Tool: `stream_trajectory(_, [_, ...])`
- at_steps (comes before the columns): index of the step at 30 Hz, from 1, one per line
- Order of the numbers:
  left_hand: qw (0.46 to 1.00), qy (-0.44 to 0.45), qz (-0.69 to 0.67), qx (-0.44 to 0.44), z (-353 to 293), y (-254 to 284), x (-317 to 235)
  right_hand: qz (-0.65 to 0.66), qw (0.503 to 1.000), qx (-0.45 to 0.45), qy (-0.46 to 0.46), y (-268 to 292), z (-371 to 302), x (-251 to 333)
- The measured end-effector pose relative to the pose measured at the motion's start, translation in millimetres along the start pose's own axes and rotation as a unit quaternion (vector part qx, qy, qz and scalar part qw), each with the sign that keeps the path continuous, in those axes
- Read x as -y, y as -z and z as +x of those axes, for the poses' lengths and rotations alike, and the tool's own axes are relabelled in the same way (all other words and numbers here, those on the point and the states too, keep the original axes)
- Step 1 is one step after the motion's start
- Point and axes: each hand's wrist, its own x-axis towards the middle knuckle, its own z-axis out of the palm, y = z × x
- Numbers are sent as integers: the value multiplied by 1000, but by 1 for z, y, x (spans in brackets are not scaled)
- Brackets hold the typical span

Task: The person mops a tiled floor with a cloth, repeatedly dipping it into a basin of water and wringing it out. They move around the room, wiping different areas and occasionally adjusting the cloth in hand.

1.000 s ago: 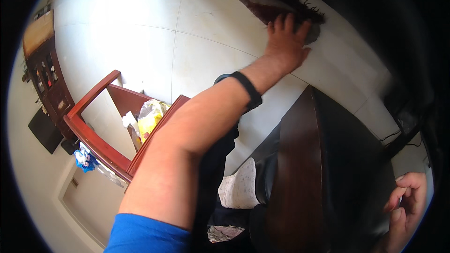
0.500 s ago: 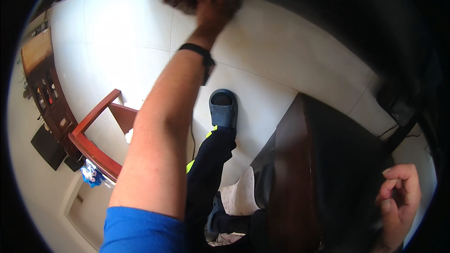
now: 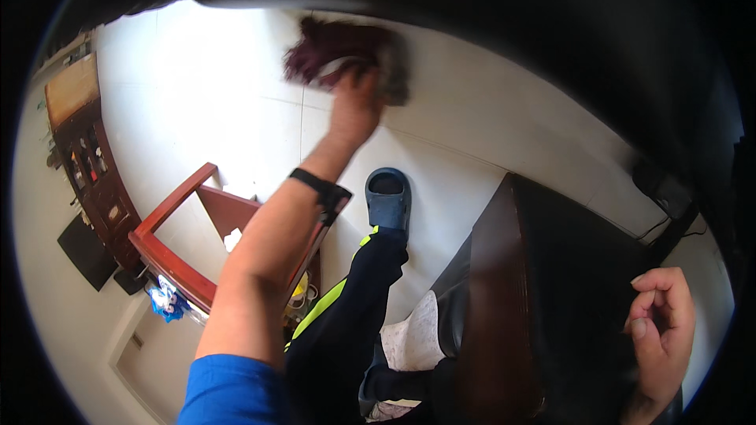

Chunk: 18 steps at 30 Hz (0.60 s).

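Note:
Far ahead on the pale tiled floor (image 3: 457, 63), my left hand (image 3: 358, 106) grips a shaggy maroon cloth (image 3: 339, 43). A greyish part shows at the cloth's right side, blurred by motion. My left arm is stretched forward, with a black band (image 3: 321, 189) round the wrist. At the lower right, my right hand (image 3: 663, 330) hovers over or beside a black padded seat (image 3: 587, 267). Its fingers are loosely curled inward, with nothing visible in them. Whether it touches the seat, I cannot tell.
A dark overhanging shape (image 3: 488, 8) spans the top. My foot, in a blue-grey slipper (image 3: 387, 208), stands on the tiles. Left of my arm is a reddish wooden frame (image 3: 177, 279) beside a blue-and-white packet (image 3: 165, 301); a wooden cabinet (image 3: 102, 189) stands farther left.
My left hand has drawn the maroon cloth back toward me, out from near the dark overhang. The view has shifted slightly. My right hand keeps its loose curl.

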Motion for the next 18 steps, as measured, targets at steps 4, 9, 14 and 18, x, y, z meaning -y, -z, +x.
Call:
stream_trajectory(4, [997, 10, 67, 44, -23, -21, -5, -8, 1000, 0, -5, -5, 2, 0])
stream_trajectory(9, [988, 142, 65, 14, -53, -7, 68, -12, 1000, 16, 11, -1, -1, 0])
stream_trajectory(14, [952, 279, 38, 120, -72, 23, 141, -55, 998, -17, 6, 3, -6, -4])
stream_trajectory(18, [956, 261, 18, 130, -90, 28, 132, 2, 999, -12, 37, 1, 17, -19])
